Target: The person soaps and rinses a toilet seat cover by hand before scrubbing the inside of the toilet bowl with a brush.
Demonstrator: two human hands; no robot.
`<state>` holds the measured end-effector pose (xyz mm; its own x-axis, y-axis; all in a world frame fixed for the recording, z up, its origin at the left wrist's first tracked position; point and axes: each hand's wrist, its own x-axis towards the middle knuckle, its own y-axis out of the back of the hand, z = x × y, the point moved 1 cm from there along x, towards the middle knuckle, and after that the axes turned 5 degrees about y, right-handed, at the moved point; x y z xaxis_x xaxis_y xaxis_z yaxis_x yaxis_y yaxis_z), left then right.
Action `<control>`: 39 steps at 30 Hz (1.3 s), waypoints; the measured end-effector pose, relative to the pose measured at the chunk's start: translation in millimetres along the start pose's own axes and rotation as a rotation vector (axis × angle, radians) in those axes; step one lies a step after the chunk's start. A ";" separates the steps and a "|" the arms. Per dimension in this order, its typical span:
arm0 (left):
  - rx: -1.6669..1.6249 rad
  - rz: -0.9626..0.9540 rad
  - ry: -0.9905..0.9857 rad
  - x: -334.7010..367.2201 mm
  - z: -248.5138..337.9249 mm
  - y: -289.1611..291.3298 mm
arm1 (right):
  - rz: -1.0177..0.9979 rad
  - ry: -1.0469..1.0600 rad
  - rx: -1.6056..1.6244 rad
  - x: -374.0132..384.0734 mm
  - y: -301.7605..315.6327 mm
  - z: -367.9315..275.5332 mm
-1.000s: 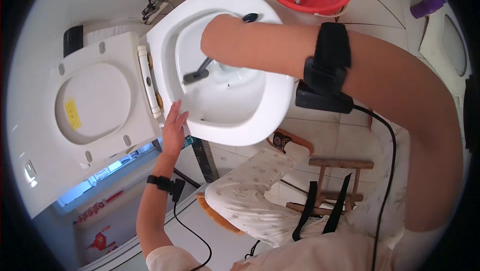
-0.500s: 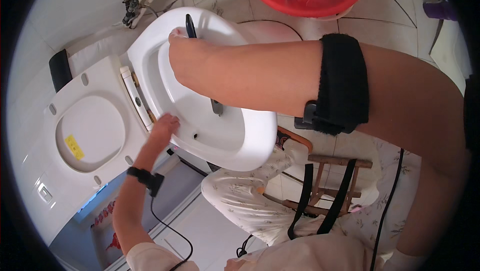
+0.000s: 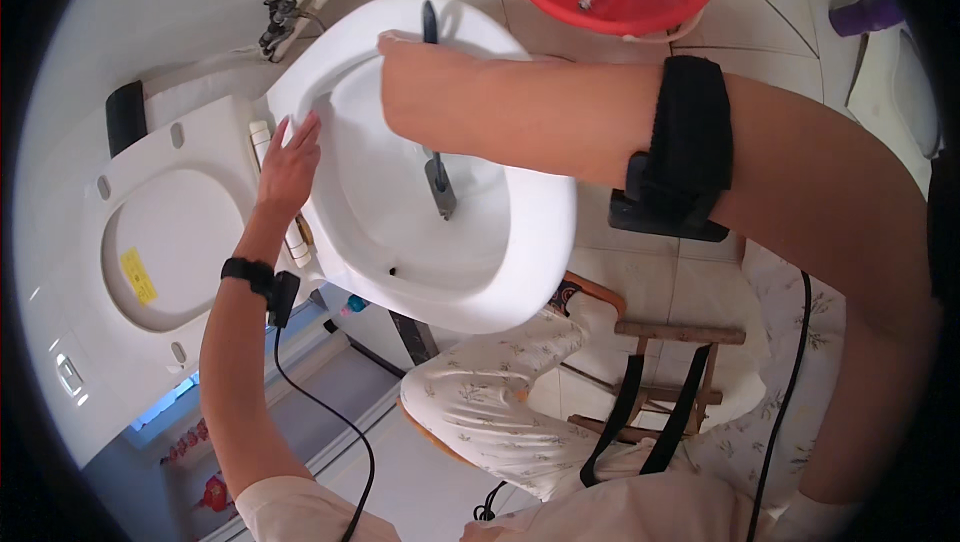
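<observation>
A white toilet bowl [image 3: 540, 242] tilts across the view, its inside facing me, with a small dark spot low in it. My right hand [image 3: 410, 87] reaches in from the right over the bowl. Its fingers are mostly hidden behind the wrist, closed around a dark-handled tool with a flat grey head [image 3: 440, 190] that looks like a scraper. The handle's end shows above the hand, and the head lies against the bowl's inner wall. My left hand [image 3: 290, 162] rests at the bowl's left rim near the hinge, fingers stretched out and holding nothing.
The raised white toilet lid [image 3: 118, 252] with a yellow label is at left. A red basin [image 3: 610, 17] holding a shower head stands at the top. A wooden stool [image 3: 680, 332] is at lower right. A valve [image 3: 280, 27] is on the wall, and a purple object [image 3: 865, 17] lies far right.
My left hand has moved up from the lower left rim to the rim beside the hinge. The right hand and its tool have shifted slightly right and up, and more of the grey head shows.
</observation>
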<state>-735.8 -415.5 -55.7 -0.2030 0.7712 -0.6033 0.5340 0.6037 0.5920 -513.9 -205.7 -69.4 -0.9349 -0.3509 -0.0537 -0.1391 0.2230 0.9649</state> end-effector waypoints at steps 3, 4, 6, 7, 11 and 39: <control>-0.139 0.195 0.232 -0.4 21.2 -0.1 | 0.027 0.033 -0.102 0.3 3.1 -0.1; -0.471 0.188 0.435 9.0 42.1 -2.1 | 0.021 0.025 -0.142 -4.4 -1.5 -0.3; -0.796 0.163 0.642 8.2 60.3 -12.1 | 0.078 0.029 -0.218 -6.2 -4.2 -1.9; -1.559 0.308 1.007 4.1 55.7 -23.9 | 0.127 0.044 -0.254 -2.8 -2.1 -7.8; -1.825 0.439 1.082 28.1 83.2 -27.0 | 0.283 0.034 -0.327 4.2 -25.5 -4.1; 0.181 -0.481 0.714 62.5 16.0 -12.4 | 0.537 0.077 -0.303 -11.2 -66.8 14.8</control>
<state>-742.0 -378.1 -109.3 -0.8720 0.4200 -0.2513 0.3680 0.9012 0.2291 -499.0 -203.2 -137.0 -0.8209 -0.3288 0.4669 0.4532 0.1223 0.8830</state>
